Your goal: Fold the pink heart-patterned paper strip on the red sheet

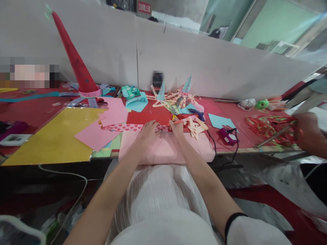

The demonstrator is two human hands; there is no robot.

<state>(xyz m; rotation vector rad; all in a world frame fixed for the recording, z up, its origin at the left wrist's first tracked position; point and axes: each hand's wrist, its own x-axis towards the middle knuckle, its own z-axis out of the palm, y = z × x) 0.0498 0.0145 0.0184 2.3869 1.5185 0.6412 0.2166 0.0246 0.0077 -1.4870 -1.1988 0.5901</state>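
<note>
A pink paper strip with red hearts [125,127] lies across the front edge of a red paper sheet [145,117]. My left hand [151,128] rests on the strip, palm down, its fingers stretched over it. Close to the strip's right end, my right hand [176,127] has its fingers closed around a slim orange-pink stick [184,120] that looks like a pen; its exact kind is unclear. Under both wrists spreads a pale pink padded sheet [163,149]. Right of my right hand sits a heap of cut paper pieces [196,126].
A yellow sheet [58,132] and pink papers [113,110] lie left. Behind stand a red paper cone [76,61] and small blue cones [187,84] before a white partition [204,61]. A purple device with a cable [228,136] is right, near another person's hand [310,132].
</note>
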